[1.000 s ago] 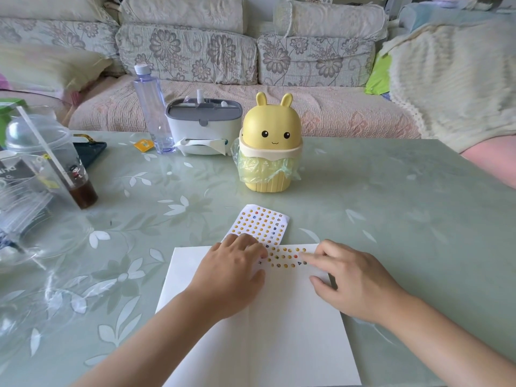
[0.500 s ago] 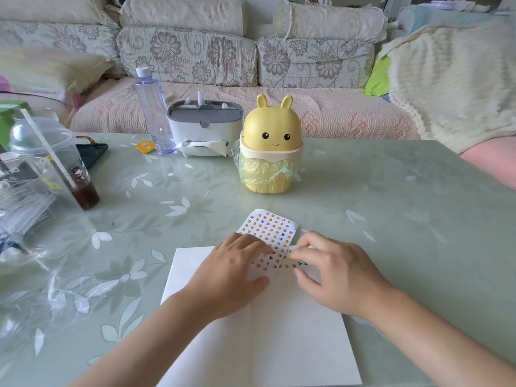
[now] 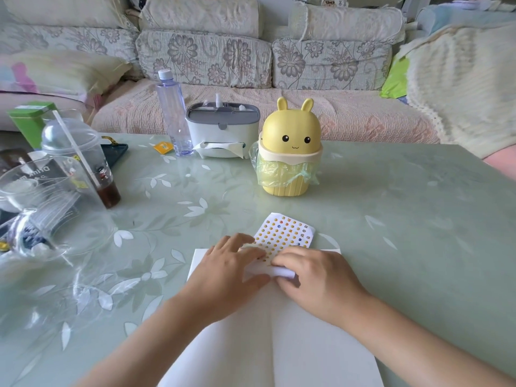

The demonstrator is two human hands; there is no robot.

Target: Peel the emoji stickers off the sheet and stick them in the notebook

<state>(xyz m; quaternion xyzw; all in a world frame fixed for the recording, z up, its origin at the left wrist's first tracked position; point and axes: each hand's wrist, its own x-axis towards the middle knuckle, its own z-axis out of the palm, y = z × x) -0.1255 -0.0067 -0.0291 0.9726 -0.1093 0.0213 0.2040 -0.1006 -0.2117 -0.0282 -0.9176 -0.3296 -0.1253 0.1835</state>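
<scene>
The emoji sticker sheet (image 3: 284,233) lies at the far edge of the open white notebook (image 3: 279,344), half on the page and half on the table. My left hand (image 3: 231,266) rests on the sheet's left side with its fingers laid flat and the thumb stretched out to the right. My right hand (image 3: 315,277) sits at the sheet's near end with its fingers curled over it. That near end is bent up into a white fold between the two hands. The stickers under the hands are hidden.
A yellow bunny-shaped bin (image 3: 289,160) stands just beyond the sheet. Behind it are a grey tissue box (image 3: 223,132) and a water bottle (image 3: 173,113). Clear plastic cups and packaging (image 3: 55,191) crowd the left of the green table (image 3: 405,219). A sofa runs along the back.
My right hand has moved left onto the sheet's near end and curled its fingers there. The near end, flat before, is now bent up. My left hand stays on the sheet.
</scene>
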